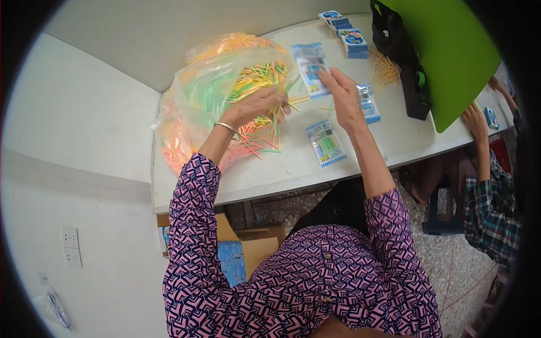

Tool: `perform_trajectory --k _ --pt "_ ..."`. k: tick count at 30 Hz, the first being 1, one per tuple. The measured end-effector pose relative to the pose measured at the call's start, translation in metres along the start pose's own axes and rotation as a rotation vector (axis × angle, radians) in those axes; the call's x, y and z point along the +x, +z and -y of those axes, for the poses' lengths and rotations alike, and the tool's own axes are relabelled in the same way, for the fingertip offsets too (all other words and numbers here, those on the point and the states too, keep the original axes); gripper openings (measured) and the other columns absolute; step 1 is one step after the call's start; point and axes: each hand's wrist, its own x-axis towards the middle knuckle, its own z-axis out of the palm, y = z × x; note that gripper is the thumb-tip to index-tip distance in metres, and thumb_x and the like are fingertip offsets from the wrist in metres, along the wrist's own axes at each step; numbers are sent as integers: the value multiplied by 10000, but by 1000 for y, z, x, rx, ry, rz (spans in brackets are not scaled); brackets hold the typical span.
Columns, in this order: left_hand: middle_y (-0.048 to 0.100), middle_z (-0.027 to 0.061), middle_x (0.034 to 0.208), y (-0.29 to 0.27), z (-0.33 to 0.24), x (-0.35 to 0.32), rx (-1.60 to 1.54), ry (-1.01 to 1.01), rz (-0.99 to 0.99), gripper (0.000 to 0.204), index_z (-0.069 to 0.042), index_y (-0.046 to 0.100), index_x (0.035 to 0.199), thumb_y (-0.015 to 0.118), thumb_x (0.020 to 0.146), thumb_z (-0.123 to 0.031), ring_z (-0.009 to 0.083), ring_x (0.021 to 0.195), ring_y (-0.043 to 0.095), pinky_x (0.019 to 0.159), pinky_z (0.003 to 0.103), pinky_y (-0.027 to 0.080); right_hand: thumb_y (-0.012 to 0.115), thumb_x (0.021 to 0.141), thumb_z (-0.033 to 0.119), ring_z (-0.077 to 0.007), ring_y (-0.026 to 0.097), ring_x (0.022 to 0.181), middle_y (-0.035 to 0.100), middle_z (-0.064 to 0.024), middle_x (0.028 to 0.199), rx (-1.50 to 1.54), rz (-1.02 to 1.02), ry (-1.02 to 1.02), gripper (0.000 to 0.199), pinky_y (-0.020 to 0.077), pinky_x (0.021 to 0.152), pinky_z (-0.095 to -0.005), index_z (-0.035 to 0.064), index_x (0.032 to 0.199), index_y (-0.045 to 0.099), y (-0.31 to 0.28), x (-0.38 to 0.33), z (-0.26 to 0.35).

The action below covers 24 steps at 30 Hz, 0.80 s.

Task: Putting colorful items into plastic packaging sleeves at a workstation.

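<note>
A large clear plastic bag (197,84) lies open at the table's left end, full of thin yellow, green and pink sticks (262,76). Over its mouth, my left hand (259,106) is closed on a few of these sticks, some of them green and blurred. My right hand (345,98) grips a small blue-and-white packet (311,67) by its edge, just right of the bag. Nearer me lies a second packet (326,143), green sticks showing through its clear window. Another packet (368,104) rests partly behind my right wrist.
Stacked small boxes (354,44) stand at the back, beside a loose pile of yellow sticks (385,69). A black tape dispenser (416,93) sits against a green divider (451,50). Beyond it, another person's hand (476,121) rests on the table. Cardboard (259,256) lies below.
</note>
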Motion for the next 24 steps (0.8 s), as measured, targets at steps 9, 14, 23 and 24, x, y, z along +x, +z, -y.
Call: perform_trajectory --k 9,14,23,24 --pt "594 89 843 29 30 20 -461 -217 151 209 -37 511 1028 489 922 -215 165 675 580 623 278 482 588 880 229 -14 380 605 437 76 626 149 22 112 249 319 550 -186 93 688 504 34 8 -47" --pt "588 79 833 36 30 34 -399 -171 146 209 -27 513 1025 495 920 -207 157 682 569 629 274 474 588 875 215 -25 410 606 488 58 653 149 42 225 186 349 547 -200 67 766 555 37 6 -68" --pt "603 128 864 20 46 33 -864 -126 -189 228 30 514 999 456 940 -183 198 773 610 725 333 517 629 850 238 -21 382 635 449 70 650 -158 79 127 244 323 586 -194 93 679 534 -14 -7 -24" --pt "607 133 866 22 42 34 -975 -83 -269 249 51 504 1015 458 944 -183 202 806 615 753 337 528 632 847 233 -18 367 629 437 73 639 -272 131 162 256 313 579 -193 91 657 535 -20 -14 -20"
